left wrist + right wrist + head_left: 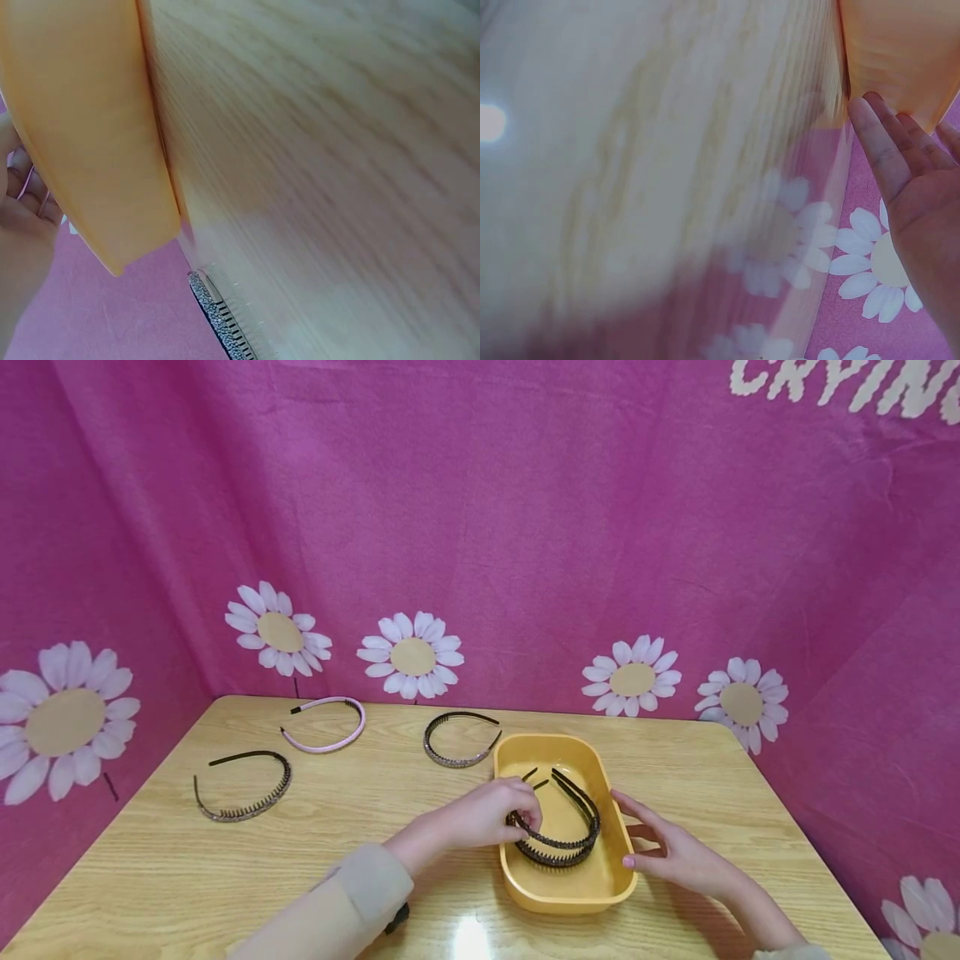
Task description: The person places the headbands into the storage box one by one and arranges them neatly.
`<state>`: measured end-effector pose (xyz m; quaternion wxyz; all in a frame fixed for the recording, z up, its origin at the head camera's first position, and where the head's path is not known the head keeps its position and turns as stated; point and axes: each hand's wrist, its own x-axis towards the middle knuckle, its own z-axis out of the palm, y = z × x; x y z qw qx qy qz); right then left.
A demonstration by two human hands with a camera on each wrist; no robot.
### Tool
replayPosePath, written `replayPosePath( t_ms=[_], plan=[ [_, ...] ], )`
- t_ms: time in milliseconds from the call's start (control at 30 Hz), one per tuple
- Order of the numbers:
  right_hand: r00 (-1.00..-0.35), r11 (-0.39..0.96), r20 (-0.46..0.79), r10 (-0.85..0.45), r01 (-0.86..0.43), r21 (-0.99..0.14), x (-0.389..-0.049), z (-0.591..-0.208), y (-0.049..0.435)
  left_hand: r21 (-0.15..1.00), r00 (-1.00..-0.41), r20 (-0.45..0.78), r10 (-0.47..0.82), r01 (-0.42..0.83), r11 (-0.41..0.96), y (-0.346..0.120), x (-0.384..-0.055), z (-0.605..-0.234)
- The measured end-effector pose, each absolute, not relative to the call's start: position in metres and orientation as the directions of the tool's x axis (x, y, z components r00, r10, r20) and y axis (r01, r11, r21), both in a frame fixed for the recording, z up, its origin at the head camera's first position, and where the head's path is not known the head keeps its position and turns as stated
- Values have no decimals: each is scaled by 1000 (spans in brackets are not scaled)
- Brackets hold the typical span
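Note:
In the head view a yellow plastic bin (558, 902) stands on the wooden table. Dark toothed headbands (558, 860) lie inside it, partly overlapping. My left hand (495, 812) reaches over the bin's left rim and pinches the left end of a dark headband between curled fingers; part of that headband is hidden by the hand. From the other side, my right hand (678, 852) touches the bin's right wall with spread fingers. The right wrist view shows its fairly straight fingers (885, 146) against the outside of the bin (900, 60).
Left of the bin lie a pink headband (330, 747), a glittery toothed headband (247, 812) and, near the bin's rim, another dark glittery headband (457, 762). A small black object (397, 917) shows beside the left sleeve. A pink curtain with daisies (510, 568) encloses the table (360, 827).

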<state>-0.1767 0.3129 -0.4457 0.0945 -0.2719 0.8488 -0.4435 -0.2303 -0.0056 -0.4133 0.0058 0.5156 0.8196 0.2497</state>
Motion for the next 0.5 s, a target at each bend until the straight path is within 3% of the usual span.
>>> replayPosePath(
  t_ms=[500],
  plan=[
    [-838, 473, 86, -538, -385, -792, -177, -446, 312, 411, -446, 127, 886, 837, 363, 6, -241, -415]
  ],
)
